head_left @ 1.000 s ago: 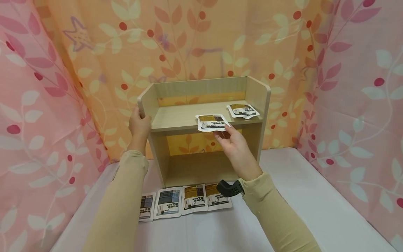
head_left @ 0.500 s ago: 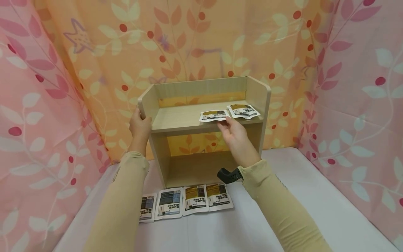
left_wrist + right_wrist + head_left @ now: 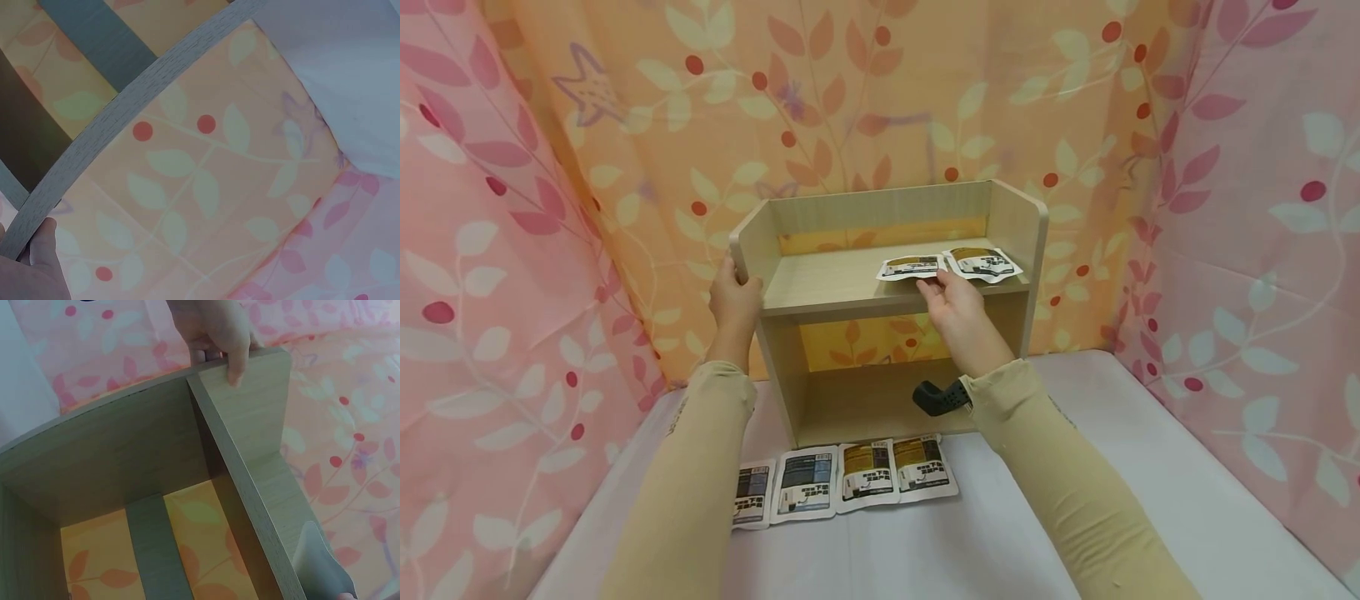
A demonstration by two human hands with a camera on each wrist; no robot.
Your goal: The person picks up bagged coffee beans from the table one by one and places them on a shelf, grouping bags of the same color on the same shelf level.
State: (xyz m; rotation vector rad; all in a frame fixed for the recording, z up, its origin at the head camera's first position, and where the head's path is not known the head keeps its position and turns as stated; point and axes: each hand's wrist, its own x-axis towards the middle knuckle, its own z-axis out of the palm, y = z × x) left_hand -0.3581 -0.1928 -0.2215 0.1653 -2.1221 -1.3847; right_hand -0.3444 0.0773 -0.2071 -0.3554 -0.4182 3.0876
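In the head view my left hand (image 3: 735, 304) grips the left side panel of a small two-tier wooden shelf (image 3: 850, 310). The right wrist view shows its thumb on one face of that panel, fingers behind. My right hand (image 3: 958, 312) pinches the near edge of a flat white-edged pouch (image 3: 912, 267) with gold and black print, over the upper board. The pouch's silvery underside is seen in the right wrist view. Just right of it, a similar gold-printed pouch (image 3: 981, 262) lies on the upper board.
Several pouches lie in a row before the shelf, among them a blue-printed pouch (image 3: 807, 483) and a gold-printed pouch (image 3: 922, 468). A white cloth (image 3: 1120, 450) covers the table. Leaf-patterned curtains (image 3: 865, 92) surround it at the back and both sides.
My right hand has moved the pouch up and inward, from the shelf's front edge to over the upper board, beside the other pouch. My left hand has stayed on the side panel.
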